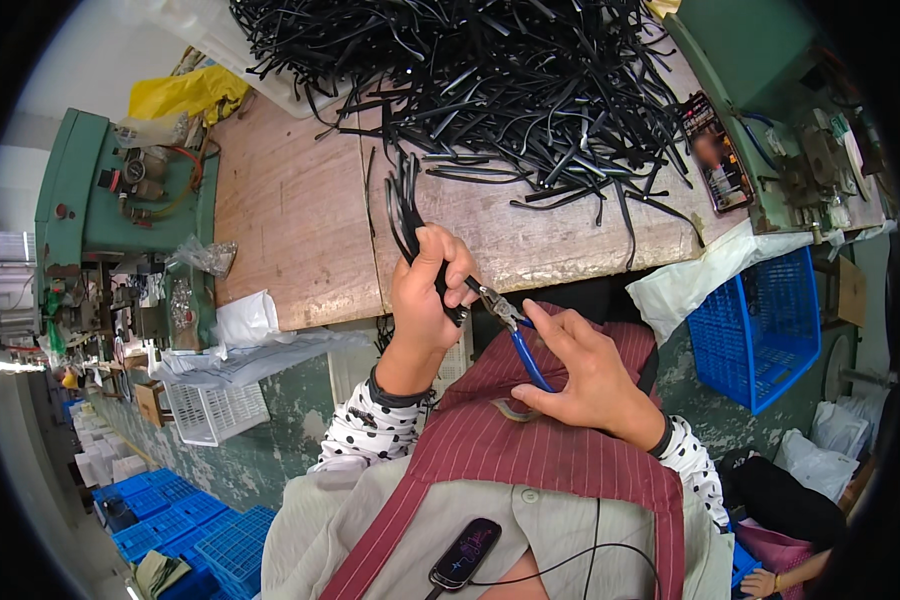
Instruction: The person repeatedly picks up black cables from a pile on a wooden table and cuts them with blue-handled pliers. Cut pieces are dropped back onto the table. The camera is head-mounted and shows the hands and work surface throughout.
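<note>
The left hand (pixel 430 300) is curled closed around a bundle of black strips (pixel 403 205), slim pieces that could be eyeglass temples, though they are too small to be sure. The bundle's long axis runs steeply, its loose ends fanning up past the thumb and its lower ends showing just under the palm.

Right beside those fingertips, to their right, is the nose of the pliers (pixel 510 318). A dark piece bridges from the left fingers to the nose; whether the jaws are closed on it I cannot tell. The pliers lie aslant, nose up and to the left, blue handles down and to the right. The right hand (pixel 592 375) holds those handles loosely, thumb below and fingers above. So the left hand has the strips, and the right reaches them only through the tool, from the lower right.

Both hands work at the near edge of the wooden tabletop (pixel 295 200), the left over the edge and the right on the person's side of it. Beyond, a large pile of black strips (pixel 530 95) covers the far edge and spreads toward the right edge, where a dark printed package (pixel 718 160) lies near the corner.
</note>
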`<state>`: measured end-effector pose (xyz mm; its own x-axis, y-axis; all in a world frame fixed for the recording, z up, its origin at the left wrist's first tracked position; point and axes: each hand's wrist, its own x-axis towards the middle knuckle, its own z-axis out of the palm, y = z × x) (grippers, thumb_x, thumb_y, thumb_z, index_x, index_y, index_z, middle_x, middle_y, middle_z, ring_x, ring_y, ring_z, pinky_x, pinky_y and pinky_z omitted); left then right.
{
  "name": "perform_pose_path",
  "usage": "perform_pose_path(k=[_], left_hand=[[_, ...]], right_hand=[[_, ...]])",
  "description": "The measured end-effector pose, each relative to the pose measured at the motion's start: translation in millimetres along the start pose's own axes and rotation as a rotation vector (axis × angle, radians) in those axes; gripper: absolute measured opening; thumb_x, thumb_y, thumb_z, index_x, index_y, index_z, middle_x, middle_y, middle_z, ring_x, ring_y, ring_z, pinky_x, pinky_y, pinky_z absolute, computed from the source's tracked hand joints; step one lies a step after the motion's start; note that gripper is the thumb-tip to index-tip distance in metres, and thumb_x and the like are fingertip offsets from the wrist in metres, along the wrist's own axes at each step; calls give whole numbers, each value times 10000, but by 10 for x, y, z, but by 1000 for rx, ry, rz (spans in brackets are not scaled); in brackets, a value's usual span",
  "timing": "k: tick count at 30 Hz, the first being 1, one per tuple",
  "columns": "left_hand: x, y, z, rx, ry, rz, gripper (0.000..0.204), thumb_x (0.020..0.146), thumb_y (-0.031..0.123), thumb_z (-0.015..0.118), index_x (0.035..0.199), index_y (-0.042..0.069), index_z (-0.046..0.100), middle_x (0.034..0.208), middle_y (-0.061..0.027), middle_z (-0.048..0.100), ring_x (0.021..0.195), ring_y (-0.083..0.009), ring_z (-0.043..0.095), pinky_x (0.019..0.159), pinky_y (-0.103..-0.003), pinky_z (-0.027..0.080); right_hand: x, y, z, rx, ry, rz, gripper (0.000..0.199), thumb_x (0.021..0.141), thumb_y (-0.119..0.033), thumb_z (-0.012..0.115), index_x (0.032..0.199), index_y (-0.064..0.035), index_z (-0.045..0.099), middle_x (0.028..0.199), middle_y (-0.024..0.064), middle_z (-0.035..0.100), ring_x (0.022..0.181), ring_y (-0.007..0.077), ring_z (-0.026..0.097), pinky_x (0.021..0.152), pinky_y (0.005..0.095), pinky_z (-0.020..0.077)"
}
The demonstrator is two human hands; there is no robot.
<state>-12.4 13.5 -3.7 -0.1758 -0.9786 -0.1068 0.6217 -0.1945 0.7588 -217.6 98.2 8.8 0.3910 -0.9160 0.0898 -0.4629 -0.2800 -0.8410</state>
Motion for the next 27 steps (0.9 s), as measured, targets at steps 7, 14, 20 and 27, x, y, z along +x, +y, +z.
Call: perform_pose_path(k=[7, 14, 20, 27], left_hand=[[46, -3, -49, -270, -123, -161, 377, 1101, 436, 371, 900, 142, 492, 670, 34, 457, 487, -62, 360, 510, -247, 368], [92, -31, -76, -347, -24, -167, 369, 1087, 451, 410, 913, 143, 514, 672, 38, 467, 491, -56, 382, 530, -247, 382], [107, -65, -40, -418, -144, -127, 375, 1078, 462, 421, 934, 135, 535, 677, 26, 492, 489, -56, 390, 531, -246, 378], [97, -95, 0, -369, -178, -114, 369, 1084, 444, 413, 942, 124, 529, 686, 6, 512, 492, -66, 386, 542, -252, 381]], right_hand=[[-41, 123, -102, 906, -267, 351, 867, 778, -231, 760, 1529, 8, 399, 1097, 93, 610, 799, 121, 536, 712, 258, 444], [-99, 168, -103, 1199, -237, 404, 849, 824, -248, 777, 1540, -5, 392, 1107, 74, 597, 862, 120, 537, 756, 252, 455], [-96, 173, -90, 337, 31, 137, 941, 711, -349, 854, 1500, -29, 453, 986, 100, 565, 724, 169, 506, 660, 292, 450], [-65, 144, -133, -50, 165, -86, 935, 656, -312, 858, 1467, -32, 488, 1075, 148, 595, 882, 276, 587, 762, 372, 502]])
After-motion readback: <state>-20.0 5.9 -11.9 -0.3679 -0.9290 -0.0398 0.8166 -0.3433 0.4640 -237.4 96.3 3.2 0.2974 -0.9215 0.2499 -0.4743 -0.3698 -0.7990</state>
